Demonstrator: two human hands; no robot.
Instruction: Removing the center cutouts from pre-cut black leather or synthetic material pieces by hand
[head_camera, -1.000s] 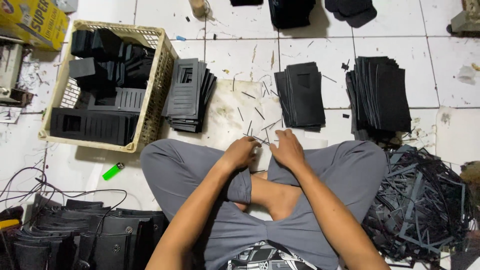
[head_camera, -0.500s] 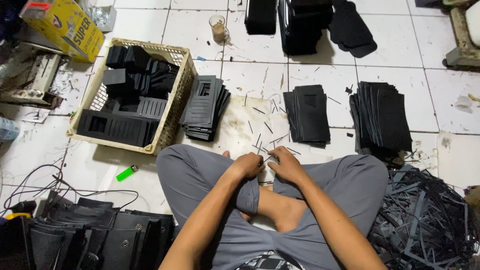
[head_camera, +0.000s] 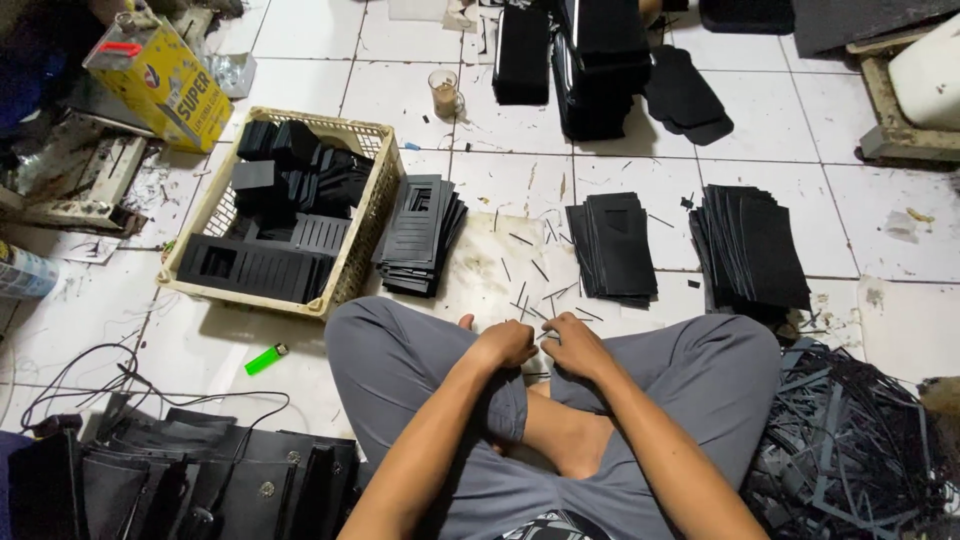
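between the crossed knees, on the pale work board (head_camera: 480, 275) lying on the white tiled floor, the left hand (head_camera: 505, 345) and right hand (head_camera: 575, 345) are meeting knuckle to knuckle, both curled in; whatever small thing they are pinching is hidden, so i cannot tell what they are grasping. judging by the thin black offcut slivers (head_camera: 530, 300) scattered just ahead, working well here means keeping both hands low and close over the board. to the left, the cream woven plastic basket (head_camera: 345, 275) is holding black slotted panels and folded black pieces, with a stack of black cut panels (head_camera: 415, 235) leaning against its outer wall.
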